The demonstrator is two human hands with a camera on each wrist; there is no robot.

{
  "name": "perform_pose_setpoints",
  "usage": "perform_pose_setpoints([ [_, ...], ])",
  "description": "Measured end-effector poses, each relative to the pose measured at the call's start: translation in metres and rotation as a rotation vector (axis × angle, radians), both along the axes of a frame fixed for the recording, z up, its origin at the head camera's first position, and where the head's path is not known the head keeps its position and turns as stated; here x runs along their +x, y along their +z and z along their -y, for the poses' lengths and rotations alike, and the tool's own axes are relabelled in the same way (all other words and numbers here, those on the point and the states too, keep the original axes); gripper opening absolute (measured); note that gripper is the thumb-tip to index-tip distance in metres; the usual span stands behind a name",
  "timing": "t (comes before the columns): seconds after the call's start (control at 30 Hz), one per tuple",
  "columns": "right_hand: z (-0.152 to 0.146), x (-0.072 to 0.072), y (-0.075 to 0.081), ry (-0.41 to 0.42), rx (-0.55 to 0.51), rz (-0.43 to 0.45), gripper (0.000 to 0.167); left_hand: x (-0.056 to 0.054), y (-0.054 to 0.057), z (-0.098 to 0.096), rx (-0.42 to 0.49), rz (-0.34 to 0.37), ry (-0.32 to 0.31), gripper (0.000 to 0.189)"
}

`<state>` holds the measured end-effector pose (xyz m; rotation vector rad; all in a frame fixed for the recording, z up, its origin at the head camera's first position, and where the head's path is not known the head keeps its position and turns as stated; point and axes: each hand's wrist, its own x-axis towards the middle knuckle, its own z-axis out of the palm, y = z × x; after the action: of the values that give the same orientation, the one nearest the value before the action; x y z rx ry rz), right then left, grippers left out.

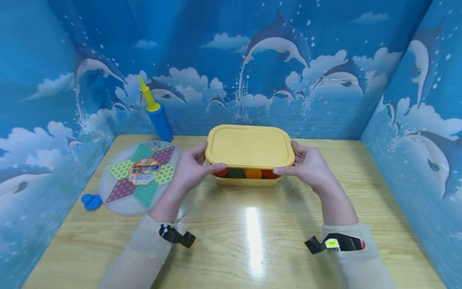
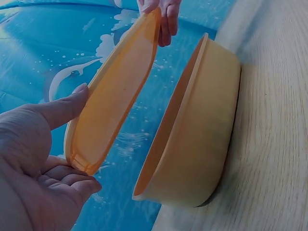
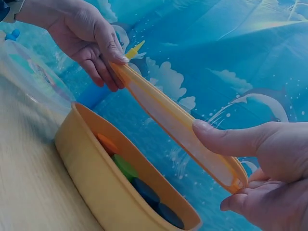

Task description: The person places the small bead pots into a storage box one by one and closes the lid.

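Observation:
A yellow lid hangs over a matching yellow box, a gap between them in both wrist views. My left hand pinches the lid's left end, thumb on top and fingers beneath. At the opposite end, my right hand grips it the same way. Inside the box lie several round coloured pieces; the right wrist view shows an orange piece, a green piece and dark blue ones. The lid hides part of the box from above.
On the left lies a round, clear-cased board with a coloured star pattern. Beside it sits a small blue object. Behind the board stands a blue pump with a yellow nozzle. Dolphin-print curtains surround the wooden table.

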<state>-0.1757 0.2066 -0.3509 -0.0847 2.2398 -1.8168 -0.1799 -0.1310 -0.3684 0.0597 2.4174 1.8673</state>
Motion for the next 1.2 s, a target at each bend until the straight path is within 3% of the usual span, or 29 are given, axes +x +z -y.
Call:
perform_pose_setpoints([
  [0.3,0.001,-0.006,-0.001,0.003,0.077,-0.004,0.117,-0.002,-0.006,0.001,-0.049,0.002,0.021,0.112],
  [0.5,0.003,-0.009,-0.019,0.035,0.181,0.021,0.121,-0.002,-0.027,0.001,-0.094,0.048,0.032,0.116],
  [0.73,0.006,-0.012,-0.037,0.015,0.238,0.038,0.124,0.000,-0.046,-0.002,-0.135,0.083,0.046,0.120],
  [1.2,0.011,-0.011,-0.050,0.030,0.286,0.043,0.126,-0.001,-0.054,-0.003,-0.213,0.093,0.040,0.120],
])
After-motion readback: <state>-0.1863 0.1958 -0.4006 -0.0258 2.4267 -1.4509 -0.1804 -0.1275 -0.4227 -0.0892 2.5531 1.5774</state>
